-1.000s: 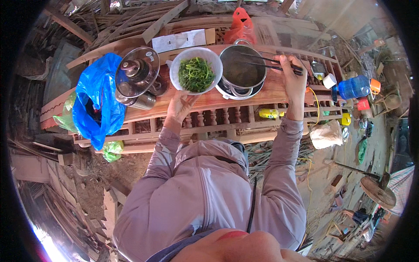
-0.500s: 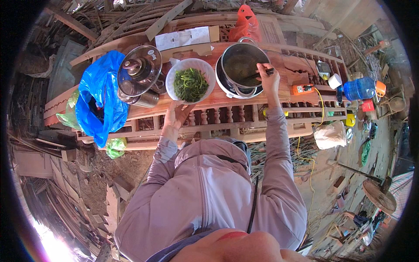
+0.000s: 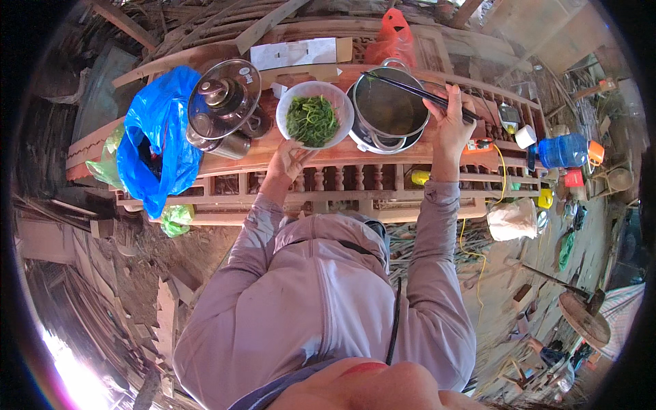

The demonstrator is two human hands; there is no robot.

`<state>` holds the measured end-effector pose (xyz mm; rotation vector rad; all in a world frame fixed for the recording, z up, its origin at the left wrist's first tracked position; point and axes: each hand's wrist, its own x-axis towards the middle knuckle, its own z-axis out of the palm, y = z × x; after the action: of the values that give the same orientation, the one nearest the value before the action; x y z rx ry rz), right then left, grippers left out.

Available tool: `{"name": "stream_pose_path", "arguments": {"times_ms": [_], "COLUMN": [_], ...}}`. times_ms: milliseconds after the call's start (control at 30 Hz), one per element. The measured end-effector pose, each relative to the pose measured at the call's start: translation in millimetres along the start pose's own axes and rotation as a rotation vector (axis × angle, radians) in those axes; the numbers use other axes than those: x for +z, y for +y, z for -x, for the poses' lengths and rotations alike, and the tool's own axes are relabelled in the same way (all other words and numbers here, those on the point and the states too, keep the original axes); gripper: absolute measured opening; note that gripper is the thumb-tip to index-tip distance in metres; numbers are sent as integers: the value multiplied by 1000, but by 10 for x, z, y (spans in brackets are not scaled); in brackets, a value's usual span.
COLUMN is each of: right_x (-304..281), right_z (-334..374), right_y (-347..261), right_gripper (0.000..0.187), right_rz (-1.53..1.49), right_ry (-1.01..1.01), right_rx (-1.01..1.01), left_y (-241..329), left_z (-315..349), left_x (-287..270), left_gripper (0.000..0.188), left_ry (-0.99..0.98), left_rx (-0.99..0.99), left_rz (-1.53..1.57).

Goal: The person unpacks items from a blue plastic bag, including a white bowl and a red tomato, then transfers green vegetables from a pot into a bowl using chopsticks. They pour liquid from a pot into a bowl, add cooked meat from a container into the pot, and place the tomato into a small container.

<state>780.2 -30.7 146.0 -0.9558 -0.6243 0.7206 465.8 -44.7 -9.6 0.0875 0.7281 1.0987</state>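
Observation:
My left hand (image 3: pixel 288 158) grips the near rim of a white bowl (image 3: pixel 345 109), which is tilted a little. Cooked leafy greens (image 3: pixel 311 121) fill its middle. Dark chopsticks (image 3: pixel 403 85) are held in my right hand (image 3: pixel 449 126), their tips pointing left over the far rim of a steel pot (image 3: pixel 422 123). Murky liquid (image 3: pixel 389 109) shows in the pot, which stands on a white electric cooker base (image 3: pixel 362 143). Bowl and pot stand side by side, close to touching in this view.
On the wooden bench top, a glass lid (image 3: pixel 236 78) rests over steel cookware (image 3: pixel 234 145), beside a blue plastic bag (image 3: pixel 179 102). Behind are a white box (image 3: pixel 294 53) and a red bag (image 3: pixel 394 44). At right lie an orange socket block (image 3: pixel 478 145) with a yellow cord and a white cup (image 3: pixel 525 137).
My right hand has lifted the chopsticks out of the pot and swung them level above it. The bowl in my left hand has moved right, closer to the pot, and tilted.

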Motion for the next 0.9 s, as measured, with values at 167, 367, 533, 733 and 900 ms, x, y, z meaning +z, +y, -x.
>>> {"name": "stream_pose_path", "arguments": {"times_ms": [167,367,533,733,900], "right_x": [428,437,277,116,74], "right_z": [316,1035,1372,1508,1584], "right_y": [89,1025,1273,915,652], "right_gripper": [23,21,25,32,28], "right_rz": [80,618,901,923,914], "right_ry": [-191,-870,-1066,-1083,-951], "right_rx": [5,-245,-579,-450,-532], "left_y": [-41,-26,-96,-167,-145], "left_z": [-87,-200,-390,-584,-749], "left_x": [30,-92,-416,-542,-831], "left_gripper": [36,25,16,24,26], "left_ry": [-15,78,182,330,103], "left_rx": [1,-14,-23,-62,107], "left_rz": [1,96,169,305,202]}}
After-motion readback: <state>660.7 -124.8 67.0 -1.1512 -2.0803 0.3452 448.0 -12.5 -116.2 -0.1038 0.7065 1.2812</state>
